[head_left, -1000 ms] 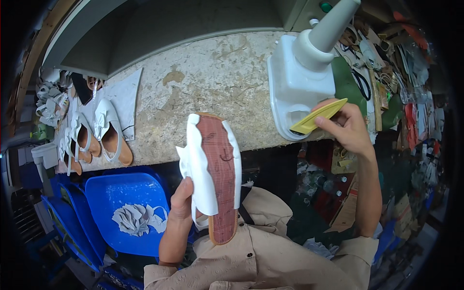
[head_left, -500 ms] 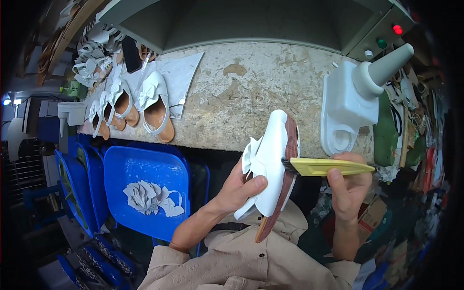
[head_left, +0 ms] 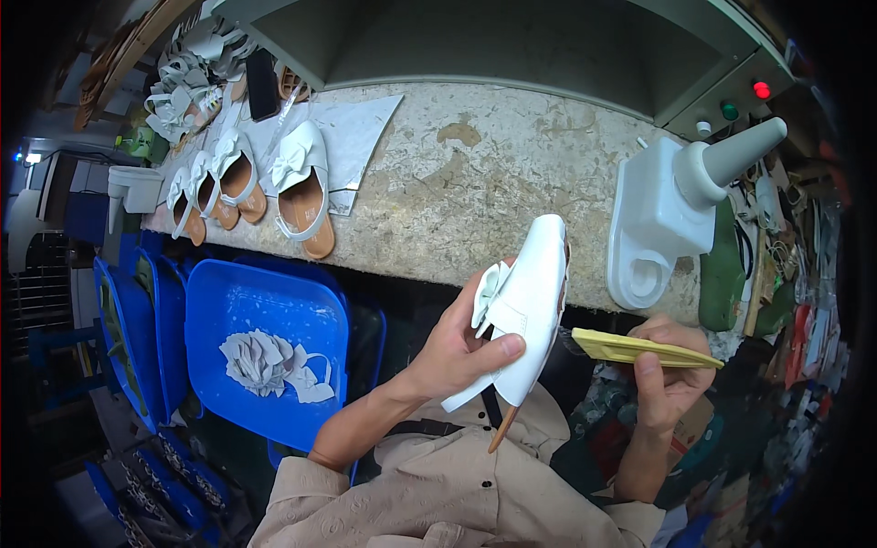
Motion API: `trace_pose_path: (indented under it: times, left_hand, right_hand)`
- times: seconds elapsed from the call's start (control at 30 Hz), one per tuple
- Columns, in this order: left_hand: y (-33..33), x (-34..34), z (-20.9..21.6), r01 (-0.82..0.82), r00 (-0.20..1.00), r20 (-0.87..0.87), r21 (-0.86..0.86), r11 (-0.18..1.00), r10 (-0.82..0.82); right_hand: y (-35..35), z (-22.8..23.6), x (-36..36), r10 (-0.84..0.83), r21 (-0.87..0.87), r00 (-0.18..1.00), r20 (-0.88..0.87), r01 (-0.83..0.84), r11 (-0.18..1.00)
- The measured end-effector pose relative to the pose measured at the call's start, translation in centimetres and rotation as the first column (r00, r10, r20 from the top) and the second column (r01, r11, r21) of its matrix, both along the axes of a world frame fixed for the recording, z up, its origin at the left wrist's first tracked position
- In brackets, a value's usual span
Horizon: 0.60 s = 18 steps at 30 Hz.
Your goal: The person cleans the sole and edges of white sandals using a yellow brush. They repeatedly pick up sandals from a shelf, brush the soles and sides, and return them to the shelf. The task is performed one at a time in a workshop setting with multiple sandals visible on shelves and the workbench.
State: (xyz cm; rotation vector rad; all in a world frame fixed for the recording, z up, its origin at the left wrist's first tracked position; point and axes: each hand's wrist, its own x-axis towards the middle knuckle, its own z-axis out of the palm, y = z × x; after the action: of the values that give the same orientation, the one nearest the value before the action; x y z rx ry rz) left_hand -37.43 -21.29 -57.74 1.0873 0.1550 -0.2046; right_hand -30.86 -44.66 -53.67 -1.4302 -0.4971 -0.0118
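Observation:
My left hand [head_left: 469,345] grips a white sandal [head_left: 530,315] with a bow, its toe tilted up and away. The thumb presses on the white upper, and the sandal's underside faces right, mostly turned out of sight. In my right hand [head_left: 671,370] is a yellow-handled brush [head_left: 639,347], held between thumb and fingers. Its dark bristles point left, close to the edge of the sole; a small gap seems to separate them. Several finished-looking white sandals with bows [head_left: 304,187] rest on the worktable [head_left: 493,173] at the left.
A white plastic dispenser with a grey cone top [head_left: 662,215] stands at the table's right. Behind is a grey metal housing [head_left: 493,59] with a red light. A blue chair [head_left: 265,297] at left holds white cut pieces [head_left: 274,363]. A black phone [head_left: 261,84] lies at the back left.
The sandal has rolled so its brown-red sole faces away more. The brush has come off the sole, moving slightly right and down. The whole view has shifted a little.

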Motion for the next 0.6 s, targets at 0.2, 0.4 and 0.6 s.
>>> trace_pose_path:
  times: [0.2, 0.4, 0.6]
  left_hand:
    - [0.0, 0.1, 0.9, -0.011, 1.0, -0.013, -0.003, 1.0, 0.011]
    - [-0.4, 0.4, 1.4, -0.017, 0.996, -0.091, 0.056, 0.998, 0.022]
    - [-0.1, 0.2, 0.7, -0.014, 1.0, -0.011, -0.039, 0.999, 0.013]
  right_hand:
    - [0.0, 0.6, -0.1, -0.086, -0.135, 0.992, -0.097, 0.072, 0.988]
    - [-0.5, -0.2, -0.1, -0.09, -0.045, 0.982, -0.168, 0.084, 0.995]
    - [-0.1, -0.3, 0.1, -0.16, -0.076, 0.973, -0.167, 0.149, 0.986]
